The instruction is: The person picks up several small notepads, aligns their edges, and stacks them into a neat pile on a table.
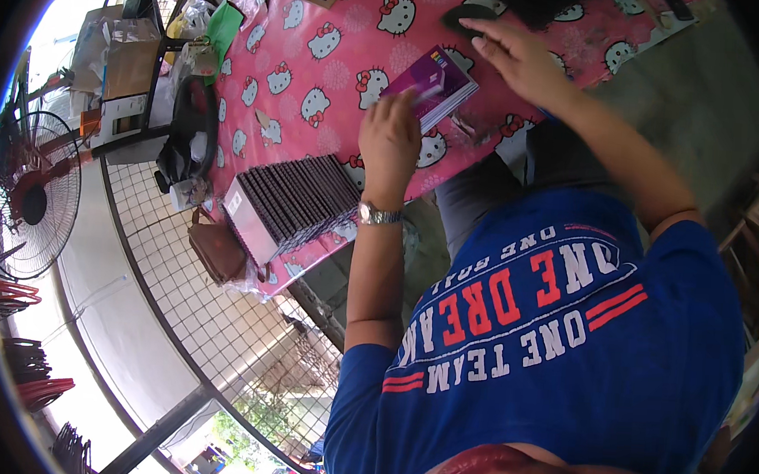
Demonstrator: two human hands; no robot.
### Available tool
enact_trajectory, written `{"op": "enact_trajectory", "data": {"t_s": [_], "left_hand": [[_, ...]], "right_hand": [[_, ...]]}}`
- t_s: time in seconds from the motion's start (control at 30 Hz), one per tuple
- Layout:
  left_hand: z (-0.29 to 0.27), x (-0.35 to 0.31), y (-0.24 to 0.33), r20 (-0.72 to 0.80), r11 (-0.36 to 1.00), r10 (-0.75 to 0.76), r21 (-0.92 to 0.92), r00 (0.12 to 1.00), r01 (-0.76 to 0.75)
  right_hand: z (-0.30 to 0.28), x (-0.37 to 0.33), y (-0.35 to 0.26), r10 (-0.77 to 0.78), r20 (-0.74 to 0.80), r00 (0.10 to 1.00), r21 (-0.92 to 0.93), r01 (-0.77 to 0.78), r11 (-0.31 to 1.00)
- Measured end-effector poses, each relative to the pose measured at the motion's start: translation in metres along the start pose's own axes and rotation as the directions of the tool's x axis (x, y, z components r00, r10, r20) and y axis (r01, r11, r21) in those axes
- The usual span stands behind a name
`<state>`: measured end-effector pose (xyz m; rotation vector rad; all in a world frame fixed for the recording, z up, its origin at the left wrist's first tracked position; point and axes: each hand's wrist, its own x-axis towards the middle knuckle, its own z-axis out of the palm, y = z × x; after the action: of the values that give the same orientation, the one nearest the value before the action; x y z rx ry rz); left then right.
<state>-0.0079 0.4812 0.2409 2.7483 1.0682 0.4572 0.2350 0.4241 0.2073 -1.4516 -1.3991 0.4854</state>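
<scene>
- Head view: left hand (389, 139) grasps a purple flat cardboard packet (430, 84); a grey row of stacked packets (290, 201) lies at seven o'clock.
- Right hand (521, 61) rests released, flat on the pink cartoon-cat tablecloth (320, 68); a dark object (467, 18) at eleven o'clock is unclear.

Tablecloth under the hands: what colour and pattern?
Pink tablecloth printed with repeated white cartoon cat heads with red bows; head view shows it clearly.

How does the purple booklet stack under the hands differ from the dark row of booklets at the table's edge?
The purple booklet stack lies flat, small, under the left hand; the dark row stands on edge, far longer, untouched. The right hand hovers beyond the purple stack. Both sit on the pink cartoon-cat tablecloth.
</scene>
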Motion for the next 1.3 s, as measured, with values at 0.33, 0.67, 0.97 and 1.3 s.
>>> {"op": "enact_trajectory", "data": {"t_s": [0.33,0.67,0.97,1.3], "left_hand": [[0.033,0.032,-0.007,-0.224,0.996,0.036,0.088,0.974,-0.017],[0.025,0.024,-0.004,-0.185,0.992,0.12,0.056,0.975,-0.112],[0.03,0.027,0.003,-0.19,0.994,0.112,0.038,0.975,-0.106],[0.028,0.026,0.005,-0.144,0.99,0.141,0.01,0.98,-0.141]], "right_hand": [[0.046,-0.002,0.001,-0.05,0.111,0.992,0.145,0.034,0.989],[0.021,0.024,0.004,-0.355,0.178,0.918,-0.016,0.363,0.932],[0.014,0.017,-0.017,0.129,0.444,0.887,0.011,-0.149,0.989],[0.011,0.039,-0.03,-0.161,0.475,0.865,-0.102,0.236,0.966]]}}
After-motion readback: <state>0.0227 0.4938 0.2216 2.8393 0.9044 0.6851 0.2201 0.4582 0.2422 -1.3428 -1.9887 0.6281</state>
